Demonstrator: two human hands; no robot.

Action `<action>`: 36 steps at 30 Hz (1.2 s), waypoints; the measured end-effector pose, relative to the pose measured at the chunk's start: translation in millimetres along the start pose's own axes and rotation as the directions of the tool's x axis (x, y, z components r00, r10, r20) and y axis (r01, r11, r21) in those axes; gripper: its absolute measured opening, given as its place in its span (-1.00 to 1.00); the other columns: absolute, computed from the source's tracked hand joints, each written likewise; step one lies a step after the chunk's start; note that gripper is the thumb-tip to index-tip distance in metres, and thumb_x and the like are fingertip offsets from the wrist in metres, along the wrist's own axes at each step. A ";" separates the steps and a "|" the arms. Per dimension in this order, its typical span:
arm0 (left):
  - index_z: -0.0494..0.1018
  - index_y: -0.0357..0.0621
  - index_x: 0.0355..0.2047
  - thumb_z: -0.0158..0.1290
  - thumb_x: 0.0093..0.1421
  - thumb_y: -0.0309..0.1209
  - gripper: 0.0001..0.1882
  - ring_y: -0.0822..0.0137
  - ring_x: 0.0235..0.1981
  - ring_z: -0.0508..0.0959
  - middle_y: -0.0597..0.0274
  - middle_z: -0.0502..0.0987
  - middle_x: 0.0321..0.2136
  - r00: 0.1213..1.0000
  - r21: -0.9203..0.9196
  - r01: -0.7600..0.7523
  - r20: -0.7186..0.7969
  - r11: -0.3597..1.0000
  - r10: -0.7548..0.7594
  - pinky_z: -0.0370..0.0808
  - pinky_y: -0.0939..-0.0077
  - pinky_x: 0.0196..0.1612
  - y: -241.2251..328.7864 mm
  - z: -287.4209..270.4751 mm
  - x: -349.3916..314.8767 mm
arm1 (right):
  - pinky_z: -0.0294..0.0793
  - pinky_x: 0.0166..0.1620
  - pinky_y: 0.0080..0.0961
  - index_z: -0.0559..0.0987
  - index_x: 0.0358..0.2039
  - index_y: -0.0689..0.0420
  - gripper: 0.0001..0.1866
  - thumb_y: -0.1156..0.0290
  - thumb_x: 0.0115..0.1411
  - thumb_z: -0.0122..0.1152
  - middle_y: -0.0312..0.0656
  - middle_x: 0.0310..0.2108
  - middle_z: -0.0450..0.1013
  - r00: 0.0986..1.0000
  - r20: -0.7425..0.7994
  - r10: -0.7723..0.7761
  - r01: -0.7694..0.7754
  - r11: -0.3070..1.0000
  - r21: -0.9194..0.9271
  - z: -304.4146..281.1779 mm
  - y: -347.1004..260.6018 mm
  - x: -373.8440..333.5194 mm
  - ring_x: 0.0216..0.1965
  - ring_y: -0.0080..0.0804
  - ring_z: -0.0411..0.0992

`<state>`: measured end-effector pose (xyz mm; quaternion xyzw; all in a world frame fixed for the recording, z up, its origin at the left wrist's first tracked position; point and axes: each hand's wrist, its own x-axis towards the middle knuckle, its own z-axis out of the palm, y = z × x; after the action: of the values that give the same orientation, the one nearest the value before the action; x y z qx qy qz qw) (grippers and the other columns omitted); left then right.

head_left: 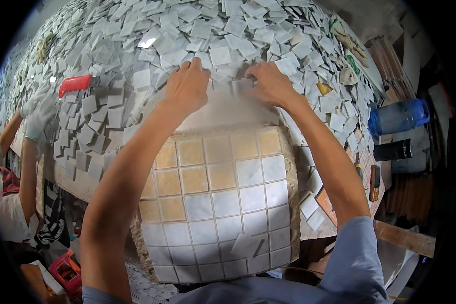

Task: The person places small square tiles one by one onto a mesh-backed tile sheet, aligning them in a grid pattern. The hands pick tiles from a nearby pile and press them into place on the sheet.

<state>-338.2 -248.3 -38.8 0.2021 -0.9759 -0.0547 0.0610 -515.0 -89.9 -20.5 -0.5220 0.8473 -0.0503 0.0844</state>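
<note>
Both my hands reach forward to the near edge of a big heap of small pale square tiles (220, 55). My left hand (188, 87) is bent down against the tiles, its fingertips hidden. To its right, my right hand (273, 85) curves over the heap's edge with thumb and fingers apart, slightly blurred; no tile shows clearly in it. Between my forearms lies a rough-edged board (294, 202) with a grid of squares. Its far and left squares (194, 179) are tan, the nearer ones (229, 229) white. One loose white tile (244, 245) lies askew over the lower rows.
At left, another person's gloved hand (39, 119) is near the tiles, beside a red tool handle (75, 85). A blue plastic bottle (397, 117), a black cylinder (393, 150) and a cutter knife (374, 183) are on the right. A red basket (66, 272) stands low at left.
</note>
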 end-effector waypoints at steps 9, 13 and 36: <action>0.55 -0.16 -0.05 0.27 0.12 -0.45 -0.64 -0.01 0.02 0.55 0.05 0.47 -0.07 0.956 -0.079 -0.243 -0.188 0.967 0.225 0.59 0.10 0.01 31.2 20.6 43.8 | 0.46 -0.04 0.02 0.51 -0.14 0.31 -0.70 0.49 0.10 0.17 0.29 -0.23 0.56 0.935 -0.354 -0.008 0.106 0.960 0.258 16.3 -9.9 -26.5 -0.13 0.32 0.52; 0.57 -0.16 -0.15 0.22 0.15 -0.45 -0.76 -0.02 -0.03 0.59 0.05 0.47 -0.05 0.958 0.007 -0.262 -0.117 0.965 0.261 0.62 0.10 -0.04 35.2 12.1 58.4 | 0.50 -0.24 -0.22 0.52 -0.19 0.30 -0.70 0.49 0.06 0.30 0.06 -0.36 0.57 0.946 -0.311 0.088 0.047 0.914 0.404 13.1 -0.1 -44.6 -0.31 -0.05 0.56; 0.48 -0.32 0.09 -0.02 0.47 -0.36 -0.68 0.13 -0.30 0.68 0.02 0.62 -0.16 0.875 -0.852 0.336 0.440 -0.401 -0.201 0.62 0.23 -0.22 38.8 -69.2 -187.9 | 0.47 -0.41 -0.58 0.69 -0.02 0.25 -0.73 0.48 0.28 0.37 -0.30 -0.35 0.60 0.964 0.264 -0.017 -0.233 0.419 0.878 -47.4 -49.9 -185.9 -0.49 -0.60 0.47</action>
<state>-172.3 -143.2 16.4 0.2994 -0.4416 -0.8341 0.1401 -398.7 53.5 51.4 -0.3412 0.7038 -0.4290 0.4520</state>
